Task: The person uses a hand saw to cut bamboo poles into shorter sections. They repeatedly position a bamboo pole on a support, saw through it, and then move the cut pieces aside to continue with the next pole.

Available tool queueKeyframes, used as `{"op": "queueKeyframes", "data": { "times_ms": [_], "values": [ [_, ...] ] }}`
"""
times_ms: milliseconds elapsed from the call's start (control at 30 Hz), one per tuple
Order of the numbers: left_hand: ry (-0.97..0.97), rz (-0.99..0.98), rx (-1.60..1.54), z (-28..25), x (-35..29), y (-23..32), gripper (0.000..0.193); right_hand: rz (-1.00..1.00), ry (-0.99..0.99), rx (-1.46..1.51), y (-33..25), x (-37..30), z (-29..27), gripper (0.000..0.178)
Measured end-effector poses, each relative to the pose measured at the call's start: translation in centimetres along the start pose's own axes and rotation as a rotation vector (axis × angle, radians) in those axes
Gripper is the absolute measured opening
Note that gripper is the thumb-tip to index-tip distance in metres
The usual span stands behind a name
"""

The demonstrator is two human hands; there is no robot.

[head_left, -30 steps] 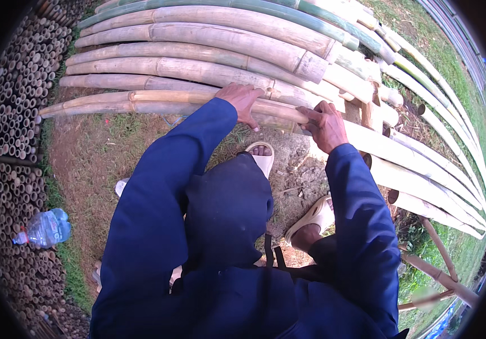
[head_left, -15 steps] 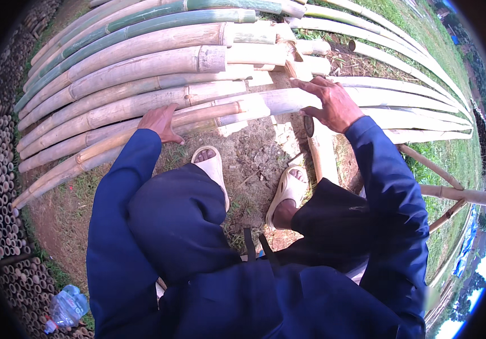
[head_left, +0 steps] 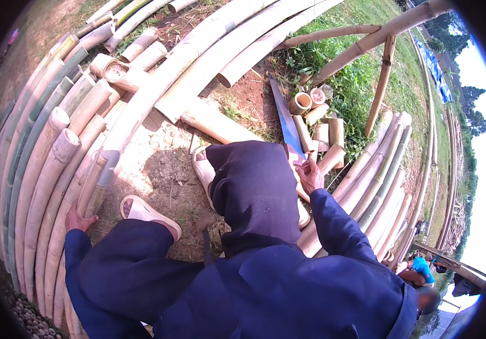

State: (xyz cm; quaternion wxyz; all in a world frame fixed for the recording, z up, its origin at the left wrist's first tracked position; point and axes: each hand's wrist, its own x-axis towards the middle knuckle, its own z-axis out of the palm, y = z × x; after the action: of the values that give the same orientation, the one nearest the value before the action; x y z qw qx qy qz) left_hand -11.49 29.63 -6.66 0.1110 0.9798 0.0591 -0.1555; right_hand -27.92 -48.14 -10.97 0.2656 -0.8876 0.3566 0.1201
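left hand (head_left: 79, 219): fingers flat on bamboo pole (head_left: 93, 186), axis running away | right hand (head_left: 310, 175): fingers closing at saw (head_left: 285, 121) handle, grip unclear

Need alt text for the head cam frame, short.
Person in dark blue workwear crouches among bamboo poles: left hand rests on a bamboo pole, right hand grips the handle of a blue-bladed hand saw beside short cut bamboo sections.
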Motion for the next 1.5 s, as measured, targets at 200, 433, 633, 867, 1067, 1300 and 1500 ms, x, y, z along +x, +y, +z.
{"op": "queueKeyframes", "data": {
  "times_ms": [200,433,633,867,1067,1300,1500],
  "values": [
    [-0.015,0.009,0.015,-0.3,0.0,0.1,0.1,-0.349,0.152,-0.29,10.1,-1.2,8.8,0.072],
    [0.023,-0.077,0.085,0.2,-0.1,-0.3,0.099,-0.497,0.063,-0.251,6.6,1.8,7.8,0.048],
    [0.074,-0.001,0.081,0.4,0.0,-0.3,0.093,-0.215,-0.085,0.205,-5.8,-4.1,-0.1,0.073],
    [0.044,-0.01,0.065,-0.2,0.0,0.3,0.093,-1.387,0.067,-0.419,-20.7,-21.6,-6.2,0.048],
    [0.024,-0.072,0.089,0.8,0.3,-0.9,0.106,-1.176,0.158,0.476,-17.3,-19.5,-7.6,0.02],
    [0.065,-0.063,0.043,0.8,0.2,-0.7,0.113,-0.457,0.149,0.116,-1.2,-5.4,3.3,0.025],
    [-0.02,-0.095,0.07,-0.4,-0.4,0.6,0.108,-0.299,0.185,-0.123,8.4,2.0,12.0,0.049]
  ]
}}
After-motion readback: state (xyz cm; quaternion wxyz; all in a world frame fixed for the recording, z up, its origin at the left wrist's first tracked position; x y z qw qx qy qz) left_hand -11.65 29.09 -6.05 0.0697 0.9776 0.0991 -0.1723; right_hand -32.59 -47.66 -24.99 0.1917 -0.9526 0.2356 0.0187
